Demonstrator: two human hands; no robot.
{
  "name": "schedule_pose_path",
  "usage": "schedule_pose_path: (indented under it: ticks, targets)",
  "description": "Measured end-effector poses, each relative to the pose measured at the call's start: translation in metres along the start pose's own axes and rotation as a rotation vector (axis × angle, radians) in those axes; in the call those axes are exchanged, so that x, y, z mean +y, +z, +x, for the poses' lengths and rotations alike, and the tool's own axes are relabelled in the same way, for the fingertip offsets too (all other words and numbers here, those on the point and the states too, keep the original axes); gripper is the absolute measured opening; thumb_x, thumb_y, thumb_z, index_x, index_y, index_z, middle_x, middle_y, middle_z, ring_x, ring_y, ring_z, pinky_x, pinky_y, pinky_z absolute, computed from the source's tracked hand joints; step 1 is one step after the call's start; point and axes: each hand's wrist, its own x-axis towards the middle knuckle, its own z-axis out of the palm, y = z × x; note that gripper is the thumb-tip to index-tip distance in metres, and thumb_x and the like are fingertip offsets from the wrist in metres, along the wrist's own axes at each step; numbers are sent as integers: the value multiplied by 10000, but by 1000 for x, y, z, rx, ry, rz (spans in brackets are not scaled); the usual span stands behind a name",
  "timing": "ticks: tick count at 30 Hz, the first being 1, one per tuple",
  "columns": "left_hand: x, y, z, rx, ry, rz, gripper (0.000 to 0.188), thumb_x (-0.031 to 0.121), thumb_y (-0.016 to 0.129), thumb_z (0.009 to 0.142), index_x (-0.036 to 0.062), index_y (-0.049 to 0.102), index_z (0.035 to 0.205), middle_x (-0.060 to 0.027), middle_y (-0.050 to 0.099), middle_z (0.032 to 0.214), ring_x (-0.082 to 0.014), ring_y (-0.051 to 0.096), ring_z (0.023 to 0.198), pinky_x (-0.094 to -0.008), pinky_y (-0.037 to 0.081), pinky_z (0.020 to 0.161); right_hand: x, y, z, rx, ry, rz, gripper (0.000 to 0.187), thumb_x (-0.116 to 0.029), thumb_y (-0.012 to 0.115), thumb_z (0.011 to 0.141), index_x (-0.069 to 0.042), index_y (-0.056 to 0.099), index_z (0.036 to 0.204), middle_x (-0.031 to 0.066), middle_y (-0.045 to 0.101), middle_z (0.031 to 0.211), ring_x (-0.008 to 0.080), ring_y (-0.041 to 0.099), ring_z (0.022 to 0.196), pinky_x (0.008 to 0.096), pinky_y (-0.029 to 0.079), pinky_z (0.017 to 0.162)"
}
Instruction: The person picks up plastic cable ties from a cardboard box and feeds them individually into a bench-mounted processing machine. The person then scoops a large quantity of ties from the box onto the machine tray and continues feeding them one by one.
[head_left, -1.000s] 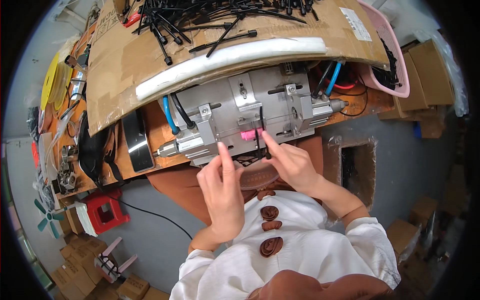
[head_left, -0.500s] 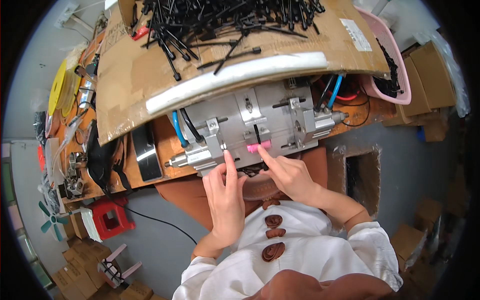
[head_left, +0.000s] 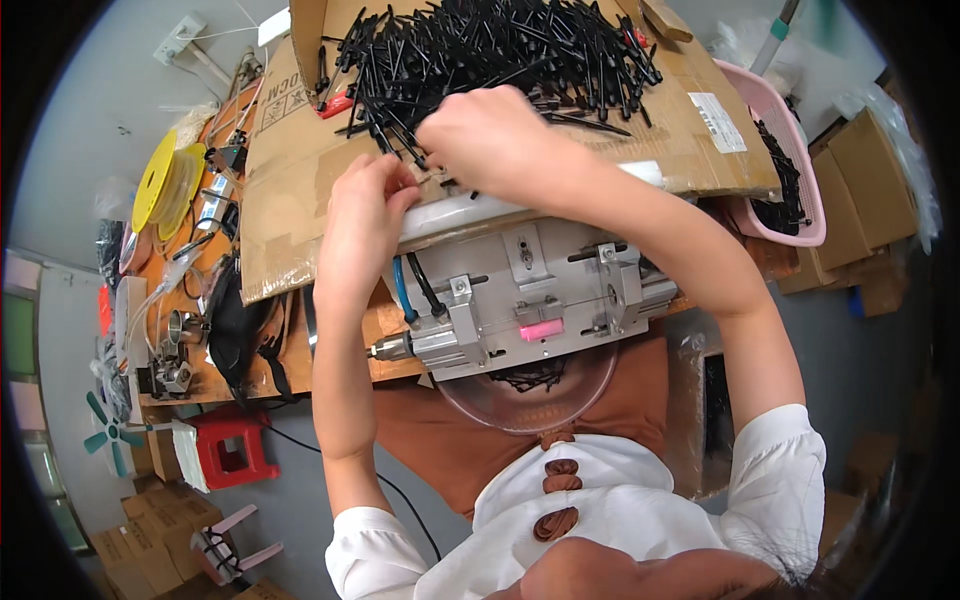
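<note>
Both hands, left hand (head_left: 365, 205) and right hand (head_left: 490, 130), pinch light, stiff black plastic sticks (head_left: 500, 50) upper centre; best gripped mid-shaft.

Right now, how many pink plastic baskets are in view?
1. The pink basket sits at the right end of the bench, beside the cardboard sheet, with black parts inside. Another could be hidden beyond the picture's edge.

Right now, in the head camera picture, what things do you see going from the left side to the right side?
Green fan → yellow spool → left hand → right hand → pink block on the metal machine → pink basket → cardboard boxes.
</note>
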Motion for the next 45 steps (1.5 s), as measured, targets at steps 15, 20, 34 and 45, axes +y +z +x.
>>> schedule_pose_path:
  ticks: [15, 20, 34, 45]
  targets:
    - [-23, -23, -8, -174, 12, -207, 197, 18, 706, 763, 2, 648, 951, -41, 594, 757, -115, 544, 713, -252, 465, 688, 17, -28, 8, -157, 151, -17, 186, -246, 725, 764, -65, 682, 758, 123, 680, 767, 300, 677, 789, 395, 534, 679]
    - [-25, -30, -26, -158, -57, -348, 156, 34, 651, 837, 11, 634, 990, 14, 581, 859, -64, 528, 808, -215, 423, 760, -9, 11, 26, -18, 193, -95, 77, -96, 682, 727, -26, 685, 760, 163, 680, 777, 314, 686, 790, 394, 546, 660]
    - [32, 24, -117, 430, 65, -151, 602, -120, 627, 759, 40, 515, 1328, -46, 535, 905, -130, 482, 775, -241, 434, 753, 89, -46, -39, 574, 79, 38, 272, -4, 532, 769, -17, 659, 1009, 217, 606, 712, 346, 622, 682, 416, 502, 663]
    - [76, 130, -183, -16, 118, 188, 692, -25, 655, 747, -26, 392, 1387, -111, 520, 997, -274, 477, 938, -378, 406, 842, 41, -60, -158, 780, 537, 1630, 202, -167, 582, 925, 23, 638, 884, 43, 608, 742, 145, 598, 676, 235, 489, 578]
